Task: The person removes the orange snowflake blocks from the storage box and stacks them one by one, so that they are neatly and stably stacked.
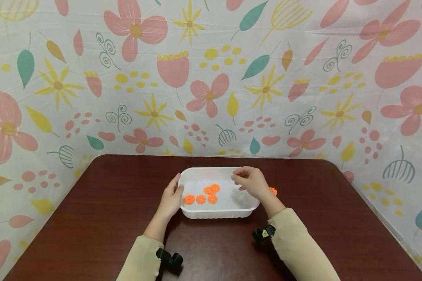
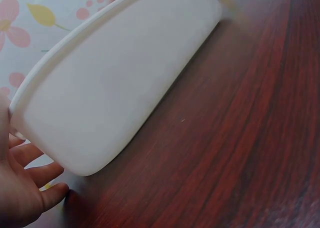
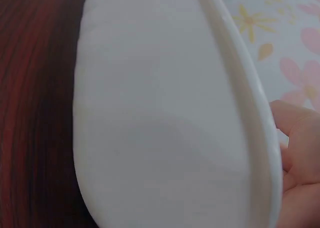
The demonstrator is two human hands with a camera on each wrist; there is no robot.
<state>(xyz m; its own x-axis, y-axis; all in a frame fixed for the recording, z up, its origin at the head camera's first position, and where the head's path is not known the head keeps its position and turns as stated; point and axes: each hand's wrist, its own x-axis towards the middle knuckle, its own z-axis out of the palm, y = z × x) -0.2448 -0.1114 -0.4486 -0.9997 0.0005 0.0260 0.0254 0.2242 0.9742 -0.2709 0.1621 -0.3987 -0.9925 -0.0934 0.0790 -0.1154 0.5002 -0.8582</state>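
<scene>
A white rectangular tray (image 1: pixel 216 214) stands on the table with several small orange flower-shaped pieces (image 1: pixel 201 199) in it. Three lie in a row at the front, and others overlap behind them. My left hand (image 1: pixel 170 198) holds the tray's left end, thumb near the rim and fingers on the outside; the left wrist view shows its fingers (image 2: pixel 42 175) against the end wall. Over the tray's right part hovers my right hand (image 1: pixel 251 182), fingers loosely bent, with nothing visible between them. In the right wrist view, the tray wall (image 3: pixel 160 108) partly hides this hand.
Another orange piece (image 1: pixel 273 191) lies on the table just right of the tray, partly behind the right wrist. The dark red-brown table (image 1: pixel 126 187) has rounded far corners. A flower-patterned cloth (image 1: pixel 211 128) hangs behind it. Black wrist cameras are strapped over both sleeves.
</scene>
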